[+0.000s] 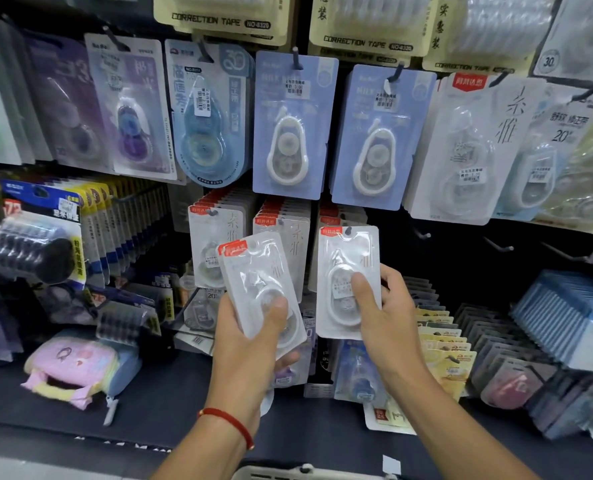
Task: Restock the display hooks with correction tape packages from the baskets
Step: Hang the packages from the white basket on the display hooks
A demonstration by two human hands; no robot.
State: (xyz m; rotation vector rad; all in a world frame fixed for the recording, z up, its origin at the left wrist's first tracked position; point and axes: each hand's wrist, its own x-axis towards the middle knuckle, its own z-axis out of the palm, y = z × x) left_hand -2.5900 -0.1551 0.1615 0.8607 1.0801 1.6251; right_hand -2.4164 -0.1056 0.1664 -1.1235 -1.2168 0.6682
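Dark pegboard wall (461, 237) of a stationery shop fills my view, covered with hanging correction tape cards in purple, blue, white and cream, and below it runs a dark shelf (170, 393) with a pink plush pouch (70, 368) lying on it at the left. My left hand (250, 344), with a red string bracelet (232, 424) on the wrist, grips a small stack of white correction tape packages (260, 282), tilted to the left, my thumb pressing on the front one. My right hand (388, 313) holds one more white package (343, 271) upright by its lower part, thumb on the front and fingers behind; its hanging hole sits at a display hook (348, 231) in the lower row, in front of other cards of the same kind. Two neighbouring hooks to the left carry similar white cards. Further right, three bare hooks (496, 243) stick out from the wall. At the bottom edge I see the pale rim of a basket (305, 472).
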